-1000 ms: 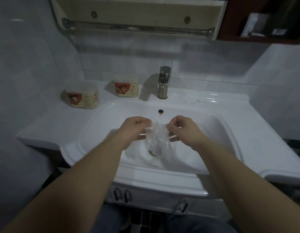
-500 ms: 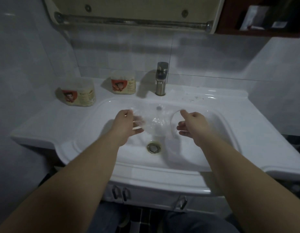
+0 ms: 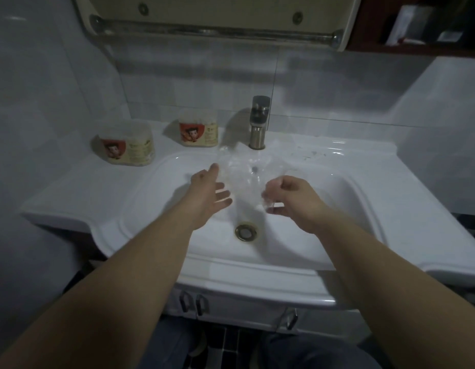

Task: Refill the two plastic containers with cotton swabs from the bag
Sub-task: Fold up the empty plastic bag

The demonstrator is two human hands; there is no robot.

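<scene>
**A:** Where's the bag [image 3: 244,173]?

**B:** Held in the air over the sink [image 3: 345,187], just in front of the tap [image 3: 259,123], between the two hands. It's clear and blurred. Its long axis seems to run from the right hand [image 3: 288,198] up toward the tap.

**A:** Who holds it?

**B:** The right hand, fingers curled, pinching its near end. The left hand [image 3: 208,191] is spread, fingers straight, at the bag's left edge. Whether it touches, I cannot tell.

**A:** And the containers?

**B:** Both are on the counter [image 3: 79,187], left of the tap. The far container [image 3: 198,131] is just beside the tap, the near container [image 3: 126,146] farther left. They lie leftward and beyond the hands, with the left hand nearer. I'd judge the bag must swing left.

**A:** Swabs inside it?

**B:** Cannot tell.
</scene>
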